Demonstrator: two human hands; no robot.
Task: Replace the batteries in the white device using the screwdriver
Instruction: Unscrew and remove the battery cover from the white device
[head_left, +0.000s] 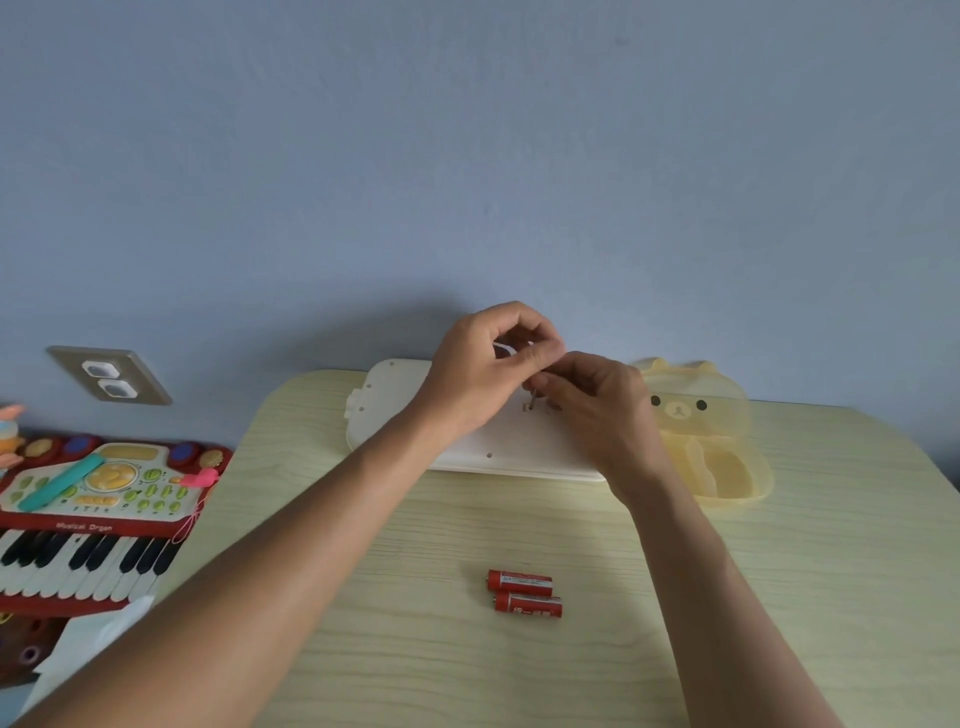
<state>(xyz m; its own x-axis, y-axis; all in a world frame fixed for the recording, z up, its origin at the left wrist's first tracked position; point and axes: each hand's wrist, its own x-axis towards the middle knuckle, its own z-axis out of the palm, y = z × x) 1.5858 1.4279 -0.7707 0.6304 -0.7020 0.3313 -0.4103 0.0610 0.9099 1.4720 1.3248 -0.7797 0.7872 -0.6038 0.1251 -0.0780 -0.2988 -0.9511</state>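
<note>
The white device (395, 400) lies flat at the far edge of the pale wooden table (779, 597), underside up. Both hands hover over its middle. My left hand (483, 374) pinches the top of a small screwdriver (532, 397), whose thin metal shaft points down at the device; a bit of white shows between the fingers. My right hand (597, 410) has its fingers closed around the lower shaft near the tip. Two red batteries (524, 593) lie side by side on the table, nearer to me than the device.
A translucent yellow bear-shaped box (711, 447) stands open just right of the device. A red toy keyboard (98, 514) sits off the table's left side, with white tissue (88, 644) below it. A wall socket (109, 376) is on the blue wall.
</note>
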